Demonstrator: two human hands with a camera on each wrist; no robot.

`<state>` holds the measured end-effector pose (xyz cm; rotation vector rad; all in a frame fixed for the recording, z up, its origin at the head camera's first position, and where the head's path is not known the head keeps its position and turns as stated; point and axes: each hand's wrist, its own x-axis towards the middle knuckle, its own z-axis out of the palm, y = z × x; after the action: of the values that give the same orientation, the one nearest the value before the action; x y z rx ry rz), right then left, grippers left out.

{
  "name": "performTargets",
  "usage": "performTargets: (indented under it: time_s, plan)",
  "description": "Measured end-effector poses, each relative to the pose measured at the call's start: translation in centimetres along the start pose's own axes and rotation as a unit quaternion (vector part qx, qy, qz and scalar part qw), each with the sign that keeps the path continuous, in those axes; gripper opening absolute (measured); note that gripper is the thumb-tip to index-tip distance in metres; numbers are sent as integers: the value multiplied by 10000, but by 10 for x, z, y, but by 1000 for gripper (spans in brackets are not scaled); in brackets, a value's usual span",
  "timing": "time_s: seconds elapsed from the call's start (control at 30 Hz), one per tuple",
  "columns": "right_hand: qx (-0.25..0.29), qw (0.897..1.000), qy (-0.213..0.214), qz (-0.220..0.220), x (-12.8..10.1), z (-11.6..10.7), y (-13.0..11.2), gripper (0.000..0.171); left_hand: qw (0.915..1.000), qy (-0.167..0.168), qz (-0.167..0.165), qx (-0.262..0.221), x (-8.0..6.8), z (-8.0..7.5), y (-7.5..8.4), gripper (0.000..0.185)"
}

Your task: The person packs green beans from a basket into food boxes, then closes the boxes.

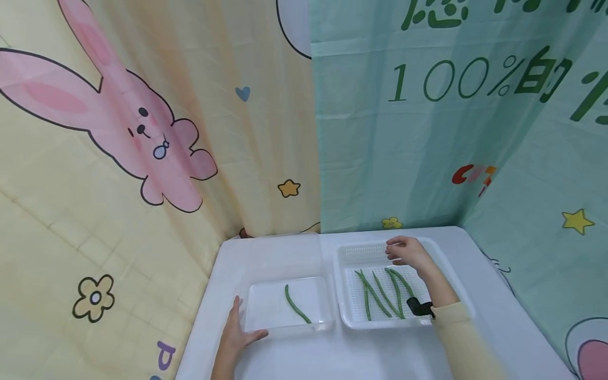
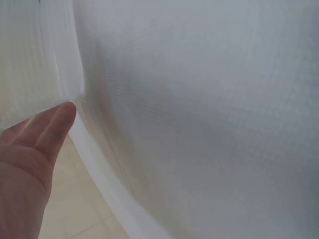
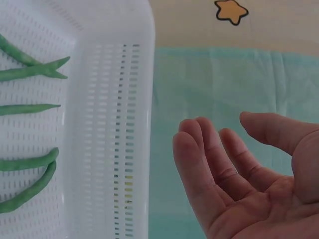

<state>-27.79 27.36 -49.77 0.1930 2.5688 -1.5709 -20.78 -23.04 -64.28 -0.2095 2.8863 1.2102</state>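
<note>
Judging from how things lie, the sorting of beans has only started: 1 green bean (image 1: 297, 304) lies alone in the clear tray (image 1: 266, 295) toward the front-left of the tabletop (image 1: 361, 353), while about 5 more beans (image 1: 382, 293) remain in the white perforated basket (image 1: 353, 252) just to its right, so most of the moving looks undone. The single bean is long, thin and slightly curved, lying diagonally across the tray floor, its far end toward the tray's middle and its near end by the front wall. Those in the basket are the same dark green, slim and tapered at the tips; they fan out across the basket's near half, and 2 of them cross, which the right wrist view (image 3: 35, 69) shows plainly. The left hand (image 1: 236, 331) is open, its fingers straight and laid against the tray's front-left corner with the thumb along the front wall, steadying it without gripping; the left wrist view shows a fingertip (image 2: 62, 117) meeting the translucent wall. The right hand (image 1: 407, 252) hovers over the far part of the basket, above the beans' far tips; its fingers are loosely bent and apart, the palm empty in the right wrist view (image 3: 239, 174), so it holds nothing. A dark strap shows at that wrist, below a pale yellow sleeve (image 1: 463, 332).
</note>
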Motion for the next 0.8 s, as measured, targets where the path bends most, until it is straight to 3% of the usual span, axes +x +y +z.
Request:
performTargets:
  time_s: [0.4, 0.8]
  plan:
    - [-191, 9993, 0, 337, 12, -24, 28, 44, 9999, -54, -131, 76, 0, 0, 1, 149]
    - [-424, 9966, -147, 691, 27, -36, 64, 43, 10000, -4, -59, 69, 1, 0, 1, 148]
